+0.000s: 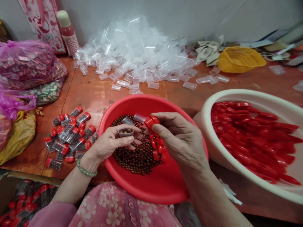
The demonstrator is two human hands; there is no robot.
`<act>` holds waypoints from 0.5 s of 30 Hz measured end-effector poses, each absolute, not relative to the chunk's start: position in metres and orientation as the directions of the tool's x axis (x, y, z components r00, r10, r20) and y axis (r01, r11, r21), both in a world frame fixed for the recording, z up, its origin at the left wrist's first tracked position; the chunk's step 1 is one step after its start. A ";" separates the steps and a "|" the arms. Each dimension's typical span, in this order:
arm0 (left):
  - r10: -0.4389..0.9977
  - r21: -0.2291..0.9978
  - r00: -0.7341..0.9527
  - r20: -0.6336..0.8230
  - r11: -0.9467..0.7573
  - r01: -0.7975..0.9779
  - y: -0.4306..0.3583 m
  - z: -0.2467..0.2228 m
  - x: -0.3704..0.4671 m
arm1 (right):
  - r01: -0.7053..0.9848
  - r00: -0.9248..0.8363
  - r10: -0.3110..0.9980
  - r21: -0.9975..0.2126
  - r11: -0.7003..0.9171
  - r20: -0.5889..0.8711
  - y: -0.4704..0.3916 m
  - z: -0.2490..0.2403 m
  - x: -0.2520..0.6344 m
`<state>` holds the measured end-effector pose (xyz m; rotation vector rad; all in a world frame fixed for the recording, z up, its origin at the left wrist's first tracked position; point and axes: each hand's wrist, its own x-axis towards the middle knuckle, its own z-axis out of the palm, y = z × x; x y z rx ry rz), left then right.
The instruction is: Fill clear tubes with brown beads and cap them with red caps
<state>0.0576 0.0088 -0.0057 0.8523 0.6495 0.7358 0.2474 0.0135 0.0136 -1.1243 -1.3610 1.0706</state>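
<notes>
My left hand [104, 142] is closed around a small clear plastic container [126, 134], its open end turned up and dark brown beads showing inside. Between the thumb and forefinger of my right hand [186, 145] is a red cap [151, 122], a short way right of the container and apart from it. Both hands are above a red basin [151, 192]. Many brown beads [134, 160] lie in the basin, with loose red caps [158, 146] on their right side. Clear containers [139, 118] rest at the far side of the beads.
Filled, red-capped containers [71, 132] lie at left, more in a box [30, 201] below. Behind is a heap of clear containers [139, 50]. At right stand a white basin [205, 126] of red pieces and a yellow basket [241, 60]; plastic bags [26, 63] sit far left.
</notes>
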 end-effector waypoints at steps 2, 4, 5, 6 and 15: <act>0.777 0.851 0.587 -0.230 0.453 -0.265 0.010 -0.004 0.059 | 0.071 -0.018 0.986 -0.984 0.165 0.164 0.014 0.012 0.247; 0.782 0.870 0.567 -0.260 0.444 -0.214 0.011 -0.002 0.060 | 0.077 -0.013 0.986 -0.983 0.169 0.169 0.014 0.010 0.247; 0.786 0.879 0.555 -0.273 0.438 -0.189 0.011 0.000 0.060 | 0.082 -0.015 0.985 -0.981 0.174 0.173 0.014 0.009 0.247; 0.789 0.887 0.545 -0.282 0.431 -0.166 0.011 0.001 0.061 | 0.091 -0.018 0.984 -0.979 0.181 0.180 0.015 0.008 0.247; 0.756 0.876 0.569 -0.324 0.467 -0.122 0.009 -0.004 0.064 | 0.161 -0.098 0.968 -0.956 0.244 0.231 0.017 0.009 0.241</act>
